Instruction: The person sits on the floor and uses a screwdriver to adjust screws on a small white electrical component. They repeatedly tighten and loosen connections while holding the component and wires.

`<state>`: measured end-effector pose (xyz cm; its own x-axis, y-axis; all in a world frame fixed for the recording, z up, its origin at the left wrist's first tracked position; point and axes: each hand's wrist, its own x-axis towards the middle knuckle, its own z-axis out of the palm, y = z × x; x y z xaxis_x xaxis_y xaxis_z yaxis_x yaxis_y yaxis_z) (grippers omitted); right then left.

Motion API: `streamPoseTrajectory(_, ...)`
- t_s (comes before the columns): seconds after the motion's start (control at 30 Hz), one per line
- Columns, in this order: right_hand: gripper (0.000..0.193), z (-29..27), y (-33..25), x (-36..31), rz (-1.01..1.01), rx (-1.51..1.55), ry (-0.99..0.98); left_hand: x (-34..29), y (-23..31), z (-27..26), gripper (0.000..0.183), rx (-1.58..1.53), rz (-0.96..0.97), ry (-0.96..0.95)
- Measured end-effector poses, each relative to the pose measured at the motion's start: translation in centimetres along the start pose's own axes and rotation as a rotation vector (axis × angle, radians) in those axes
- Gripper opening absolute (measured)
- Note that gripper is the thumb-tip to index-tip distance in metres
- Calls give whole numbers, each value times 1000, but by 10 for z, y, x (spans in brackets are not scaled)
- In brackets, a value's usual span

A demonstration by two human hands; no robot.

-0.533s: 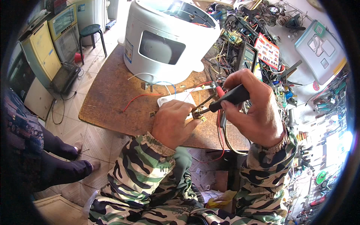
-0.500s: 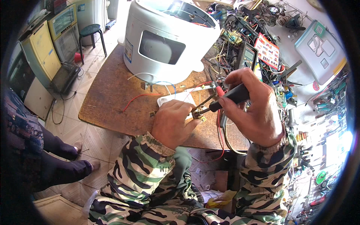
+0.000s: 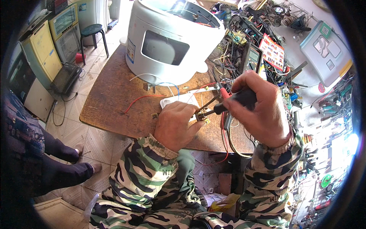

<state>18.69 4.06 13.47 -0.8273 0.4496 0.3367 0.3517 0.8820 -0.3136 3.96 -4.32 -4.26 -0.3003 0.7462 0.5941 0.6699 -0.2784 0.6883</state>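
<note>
My right hand [image 3: 263, 110] is closed around the black handle of a screwdriver [image 3: 220, 108]. The tool slants down to the left, its metal tip against a small brass-and-dark metal part [image 3: 201, 115]. Fingers and thumb of my left hand [image 3: 173, 128] pinch that part over the wooden table [image 3: 110, 103]. Much of it is hidden by those fingers. Just beyond my left hand lies a white plastic plate [image 3: 167, 101]. A red test probe [image 3: 224, 92] sits beside the screwdriver shaft.
A large white appliance housing [image 3: 198, 63] with a rectangular opening stands on the table's far side. Loose wires surround a multimeter [image 3: 252, 56] at the right. A red wire [image 3: 142, 99] crosses the tabletop. At left a person's legs [image 3: 65, 168] and a stool [image 3: 92, 30] are visible.
My right hand has turned around the screwdriver handle, covering more of it. The left hand and the small metal part stay in nearly the same place.
</note>
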Motion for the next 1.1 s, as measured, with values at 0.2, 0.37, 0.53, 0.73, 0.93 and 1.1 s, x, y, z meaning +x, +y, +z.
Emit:
streamPoseTrajectory(0.2, 24, -3, -7, 5, 114, -63, -36, -1, 1, -3, 34, 18, 0, 15)
streamPoseTrajectory(0.37, 29, -2, -4, 2, 52, 31, -30, -1, 0, 1, 33, 22, -2, 19)
streamPoseTrajectory(0.53, 30, -1, 3, 5, 45, -22, -7, -1, -1, 0, 32, 18, -14, 14)
streamPoseTrajectory(0.73, 28, 2, 0, 4, 139, -130, 29, 0, 1, 0, 32, 1, -11, 18)
streamPoseTrajectory(0.93, 29, 7, 3, 4, 99, 58, 69, -1, 1, 0, 33, 13, -21, 20)
streamPoseTrajectory(1.1, 29, -2, 5, -1, 94, 104, 0, 0, 3, -1, 32, 13, -26, 12)
